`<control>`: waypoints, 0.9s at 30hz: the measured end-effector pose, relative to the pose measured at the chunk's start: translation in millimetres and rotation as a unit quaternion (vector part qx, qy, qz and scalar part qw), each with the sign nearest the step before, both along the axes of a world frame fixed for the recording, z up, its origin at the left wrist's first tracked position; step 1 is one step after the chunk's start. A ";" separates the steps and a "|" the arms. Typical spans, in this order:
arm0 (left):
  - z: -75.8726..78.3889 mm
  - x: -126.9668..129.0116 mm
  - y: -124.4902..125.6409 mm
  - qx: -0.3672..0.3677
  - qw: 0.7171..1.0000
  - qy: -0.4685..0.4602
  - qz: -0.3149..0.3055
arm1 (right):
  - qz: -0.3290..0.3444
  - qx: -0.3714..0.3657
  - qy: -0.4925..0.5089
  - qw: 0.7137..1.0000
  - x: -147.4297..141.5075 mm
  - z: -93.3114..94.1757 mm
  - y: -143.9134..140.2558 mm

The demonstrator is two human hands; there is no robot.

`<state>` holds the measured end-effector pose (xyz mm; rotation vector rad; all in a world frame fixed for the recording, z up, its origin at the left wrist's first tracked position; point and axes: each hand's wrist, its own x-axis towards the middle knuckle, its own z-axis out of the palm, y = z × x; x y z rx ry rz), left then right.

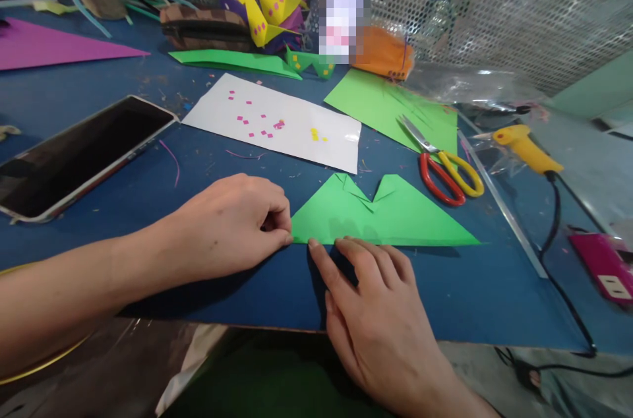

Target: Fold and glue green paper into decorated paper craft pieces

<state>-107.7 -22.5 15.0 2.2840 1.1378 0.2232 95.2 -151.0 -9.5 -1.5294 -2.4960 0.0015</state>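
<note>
Firstly, R hand point(376, 302) rests its slightly spread fingertips point(313, 244) at near edge of the green folded paper point(336, 217) on blue table point(469, 299), & L hand point(237, 220) pinches its left corner; uneven pressure could prob. make that fold crooked. Farther, scissors point(436, 151) lie near its right side, so a bump could push them into it, & loose pink squares point(246, 122) on white paper point(291, 138) might scatter if brushed.
</note>
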 end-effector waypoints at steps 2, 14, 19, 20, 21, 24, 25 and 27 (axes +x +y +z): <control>0.0 0.4 0.2 0.003 1.000 -0.002 -0.005 | 0.007 0.005 -0.012 1.000 -0.7 0.2 -0.3; 1.3 -2.1 -0.7 0.016 0.999 -0.008 -0.035 | -0.002 -0.002 -0.008 1.000 -3.6 0.1 3.5; 1.4 -2.2 0.9 0.013 0.999 -0.003 -0.037 | 0.005 0.007 -0.010 1.000 -4.7 0.1 3.5; 0.9 -2.0 1.1 0.013 0.999 -0.001 -0.034 | 0.004 0.007 -0.011 1.000 -5.4 0.3 3.6; 0.5 -1.9 1.3 0.013 0.999 0.001 -0.031 | 0.004 0.007 -0.013 1.000 -6.2 0.5 3.7; -0.3 -1.1 1.4 0.014 1.000 0.003 -0.019 | 0.001 0.012 -0.020 1.000 -8.8 0.9 4.1; -0.1 -0.9 1.3 0.011 1.000 0.005 -0.017 | 0.000 0.013 -0.023 1.000 -9.5 0.9 4.2; 0.9 -0.6 1.2 0.007 1.000 0.010 -0.017 | -0.001 0.017 -0.027 0.999 -10.4 0.8 4.1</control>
